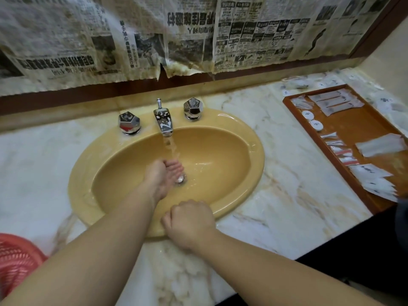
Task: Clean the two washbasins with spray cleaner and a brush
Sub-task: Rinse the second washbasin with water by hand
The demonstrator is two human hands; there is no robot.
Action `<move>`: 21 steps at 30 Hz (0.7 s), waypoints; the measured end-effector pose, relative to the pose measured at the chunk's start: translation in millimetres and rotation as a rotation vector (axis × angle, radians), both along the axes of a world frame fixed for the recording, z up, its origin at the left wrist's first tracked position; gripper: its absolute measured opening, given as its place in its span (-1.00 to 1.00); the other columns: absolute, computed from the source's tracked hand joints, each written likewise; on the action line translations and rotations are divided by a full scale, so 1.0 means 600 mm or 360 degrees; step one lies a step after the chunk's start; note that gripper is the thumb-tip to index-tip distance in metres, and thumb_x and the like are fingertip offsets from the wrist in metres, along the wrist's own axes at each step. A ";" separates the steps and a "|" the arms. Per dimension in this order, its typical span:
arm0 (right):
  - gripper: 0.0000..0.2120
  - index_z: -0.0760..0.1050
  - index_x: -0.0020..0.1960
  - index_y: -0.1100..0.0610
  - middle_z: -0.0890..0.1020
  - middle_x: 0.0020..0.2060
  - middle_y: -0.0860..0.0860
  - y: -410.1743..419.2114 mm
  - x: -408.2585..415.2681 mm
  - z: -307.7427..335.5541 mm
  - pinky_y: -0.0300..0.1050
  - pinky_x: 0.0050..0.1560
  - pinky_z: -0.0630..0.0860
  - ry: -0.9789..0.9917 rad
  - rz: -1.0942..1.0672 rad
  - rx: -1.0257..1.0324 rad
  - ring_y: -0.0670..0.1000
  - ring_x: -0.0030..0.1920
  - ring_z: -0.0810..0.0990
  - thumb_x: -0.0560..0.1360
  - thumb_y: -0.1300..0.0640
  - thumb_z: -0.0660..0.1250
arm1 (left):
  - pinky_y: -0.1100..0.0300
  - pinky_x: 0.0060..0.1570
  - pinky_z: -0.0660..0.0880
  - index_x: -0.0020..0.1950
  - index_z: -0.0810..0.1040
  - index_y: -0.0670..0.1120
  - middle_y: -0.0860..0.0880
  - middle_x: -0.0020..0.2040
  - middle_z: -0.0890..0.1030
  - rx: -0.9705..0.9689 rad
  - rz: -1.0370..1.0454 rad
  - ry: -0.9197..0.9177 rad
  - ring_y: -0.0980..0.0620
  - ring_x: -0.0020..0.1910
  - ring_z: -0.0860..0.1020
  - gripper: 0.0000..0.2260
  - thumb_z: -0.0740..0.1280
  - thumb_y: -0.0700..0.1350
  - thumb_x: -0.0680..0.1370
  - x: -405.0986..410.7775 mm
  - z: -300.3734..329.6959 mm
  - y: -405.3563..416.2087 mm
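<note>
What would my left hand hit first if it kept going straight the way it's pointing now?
Most likely the drain: the left hand reaches into the yellow basin under the running water, fingers aimed just beside it. Depth is hard to judge.

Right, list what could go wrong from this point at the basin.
1. Water runs from the tap onto the left hand, cupped right above the drain; splash could carry over the basin rim.
2. The marble counter by the front rim looks wet already; more water might creep toward the wooden tray of paper sachets.
3. The right hand rests on the front rim, where it could slip.
</note>
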State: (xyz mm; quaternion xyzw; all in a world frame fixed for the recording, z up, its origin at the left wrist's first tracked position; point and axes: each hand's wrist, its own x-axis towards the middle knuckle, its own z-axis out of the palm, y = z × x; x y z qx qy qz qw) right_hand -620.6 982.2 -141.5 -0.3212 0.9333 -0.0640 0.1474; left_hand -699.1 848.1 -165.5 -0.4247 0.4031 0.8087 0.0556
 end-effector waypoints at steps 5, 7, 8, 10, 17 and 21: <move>-0.69 0.58 0.04 0.11 0.64 0.08 0.17 0.034 -0.091 0.036 0.06 0.06 0.52 -0.0389 0.0058 -0.0221 0.21 0.10 0.58 0.62 -0.02 0.12 | -0.04 0.39 0.46 0.25 0.48 -0.35 -0.27 0.21 0.62 0.0634 0.0499 0.0223 -0.20 0.23 0.59 -0.68 0.08 -0.15 0.72 -0.073 0.018 -0.020; -0.69 0.61 0.06 0.09 0.65 0.09 0.14 0.066 -0.142 0.041 0.05 0.10 0.52 -0.0320 0.0014 -0.0132 0.19 0.11 0.58 0.60 -0.02 0.14 | 0.00 0.31 0.53 0.22 0.56 -0.30 -0.22 0.10 0.67 0.0758 0.0566 0.0288 -0.16 0.15 0.65 -0.69 0.13 -0.13 0.71 -0.084 0.027 -0.008; -0.68 0.62 0.06 0.08 0.65 0.09 0.12 0.089 -0.161 0.037 0.03 0.11 0.52 -0.0282 -0.0041 -0.0061 0.18 0.11 0.58 0.59 -0.03 0.14 | 0.05 0.22 0.58 0.16 0.59 -0.26 -0.17 0.00 0.68 0.0810 0.0547 0.0332 -0.10 0.04 0.68 -0.74 0.18 -0.14 0.68 -0.081 0.035 0.003; -0.60 0.63 -0.01 0.09 0.67 0.01 0.10 0.140 -0.175 0.022 0.03 0.11 0.50 -0.0130 -0.0092 0.0118 0.16 0.07 0.59 0.57 -0.07 0.07 | 0.17 -0.04 0.61 -0.05 0.58 -0.17 -0.08 -0.19 0.64 0.0895 0.0336 0.0388 -0.01 -0.20 0.65 -0.86 0.24 -0.17 0.60 -0.063 0.048 0.029; -0.74 0.50 -0.36 0.05 0.57 -0.41 0.03 0.100 -0.024 -0.013 0.01 -0.12 0.43 0.0271 -0.0169 -0.0086 0.13 -0.28 0.53 0.42 -0.01 0.15 | 0.17 -0.42 0.46 -0.37 0.51 -0.17 -0.15 -0.42 0.50 -0.0199 -0.0864 0.0109 -0.07 -0.48 0.48 -0.64 0.18 -0.12 0.60 0.074 0.082 0.099; -0.68 0.58 -0.28 0.07 0.63 -0.34 0.09 -0.017 0.037 0.004 0.00 -0.22 0.31 0.0249 -0.0004 -0.0046 0.17 -0.26 0.59 0.54 0.02 0.16 | 0.24 -0.51 0.32 -0.33 0.49 -0.14 -0.12 -0.43 0.49 -0.0804 -0.0868 -0.0057 -0.04 -0.51 0.44 -0.72 0.20 -0.09 0.55 0.103 0.080 0.031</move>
